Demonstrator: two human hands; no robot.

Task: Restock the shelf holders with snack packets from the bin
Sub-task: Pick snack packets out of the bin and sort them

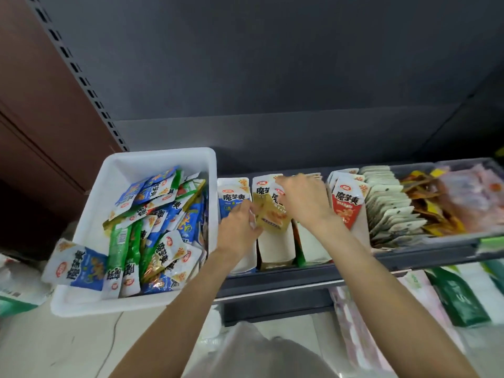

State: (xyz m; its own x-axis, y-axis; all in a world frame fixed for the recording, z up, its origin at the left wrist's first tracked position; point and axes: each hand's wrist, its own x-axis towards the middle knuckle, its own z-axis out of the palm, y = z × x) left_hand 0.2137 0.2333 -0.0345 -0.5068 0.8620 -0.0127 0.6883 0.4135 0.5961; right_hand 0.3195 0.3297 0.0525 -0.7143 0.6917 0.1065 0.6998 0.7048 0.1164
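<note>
head view: white bin (114,170) sits at left on the shelf edge, full of a loose heap of snack packets (152,227), blue, green and white, lying every which way. one blue packet (77,264) hangs over the bin's front-left rim, its long axis running left-right, print turned sideways.

right of the bin, a row of white shelf holders (272,249) on the dark shelf (409,257). blue-front packets (233,197) stand upright in the leftmost holder, red-front packets (347,205) upright in a holder further right, tops pointing to the back wall.

left hand (237,233) pinches the lower edge of a yellow packet (272,216) over the second holder; packet's long axis runs front to back, top end pointing away toward the back of the shelf, tilted a bit left. right hand (302,197) is just beside, fingers curled onto the packet tops in the same holder; cannot tell exactly which packet it grips. hands close together, nearly touching.

further right: stacked pale packets (390,208), then orange-brown wrappers (428,203).
</note>
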